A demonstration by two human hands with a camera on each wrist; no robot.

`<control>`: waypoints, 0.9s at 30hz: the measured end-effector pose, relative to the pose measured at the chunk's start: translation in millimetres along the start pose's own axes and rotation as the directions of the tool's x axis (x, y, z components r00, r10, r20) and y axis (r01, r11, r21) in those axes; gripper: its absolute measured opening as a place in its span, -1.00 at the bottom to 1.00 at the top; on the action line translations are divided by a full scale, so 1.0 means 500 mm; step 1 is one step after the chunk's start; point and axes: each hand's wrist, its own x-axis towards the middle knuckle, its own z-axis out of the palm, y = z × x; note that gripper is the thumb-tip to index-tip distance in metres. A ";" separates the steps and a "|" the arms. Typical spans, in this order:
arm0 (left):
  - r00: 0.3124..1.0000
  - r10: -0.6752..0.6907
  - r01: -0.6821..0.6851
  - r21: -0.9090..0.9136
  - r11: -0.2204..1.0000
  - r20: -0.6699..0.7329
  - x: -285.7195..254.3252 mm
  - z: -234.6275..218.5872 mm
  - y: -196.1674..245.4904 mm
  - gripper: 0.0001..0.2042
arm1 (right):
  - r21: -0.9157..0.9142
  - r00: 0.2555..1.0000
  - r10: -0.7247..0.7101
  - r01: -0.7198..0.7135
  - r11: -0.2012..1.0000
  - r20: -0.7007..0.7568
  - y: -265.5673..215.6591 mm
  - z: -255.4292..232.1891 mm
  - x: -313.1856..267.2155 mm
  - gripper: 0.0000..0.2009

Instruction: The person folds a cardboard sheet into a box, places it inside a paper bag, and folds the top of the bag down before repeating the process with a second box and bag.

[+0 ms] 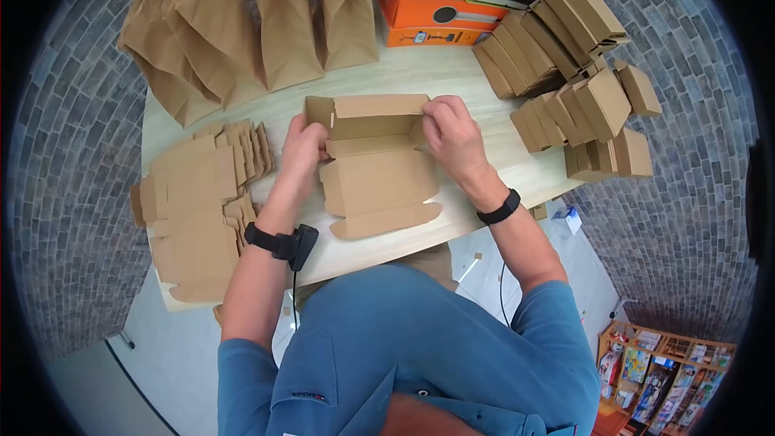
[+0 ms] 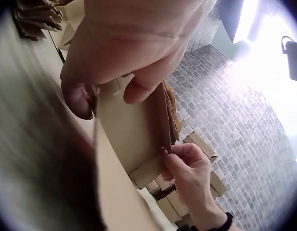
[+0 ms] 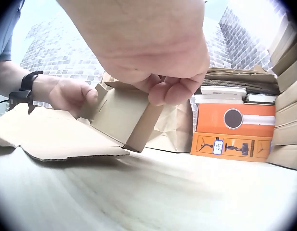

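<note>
A brown cardboard mailer box [image 1: 381, 182], partly folded, lies on the table before me. Its back and side walls stand up, while the lid panel with its tuck flap spreads flat towards my body. At the left wall, my left hand [image 1: 303, 149] pinches the cardboard, thumb and fingers on either side of it. My right hand [image 1: 454, 139] grips the back right corner at its top edge. From the right wrist, the upright side wall [image 3: 117, 113] shows beneath the right fingers, and the lid panel [image 3: 57, 137] slopes low over the tabletop.
Flat cardboard blanks [image 1: 194, 210] are stacked at the left of the table [image 1: 404, 73]. Several paper bags [image 1: 291, 24] stand along the back left. Orange boxes [image 1: 440, 20] sit at the back under flattened cardboard, and folded boxes [image 1: 565, 109] are piled at the right edge.
</note>
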 end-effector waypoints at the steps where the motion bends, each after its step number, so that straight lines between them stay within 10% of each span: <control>1: 1.000 -0.005 0.005 0.007 1.000 0.006 0.001 -0.008 0.002 -0.55 | -0.003 1.000 0.009 -0.009 1.000 -0.003 0.001 0.000 -0.001 -0.83; 10: 0.989 -0.143 0.127 0.278 0.952 0.038 -0.017 -0.015 0.027 -0.69 | -0.002 1.000 -0.010 0.010 1.000 0.009 0.005 0.010 -0.007 -0.82; 19: 0.899 -0.068 0.108 -0.069 0.992 0.433 -0.029 -0.029 0.016 -0.38 | -0.027 1.000 0.019 -0.019 0.999 0.012 0.007 0.004 -0.009 -0.83; 27: 0.944 -0.093 -0.020 0.335 0.942 0.317 -0.028 -0.007 0.013 -0.54 | -0.027 1.000 0.023 -0.022 0.999 0.014 0.005 0.004 -0.013 -0.85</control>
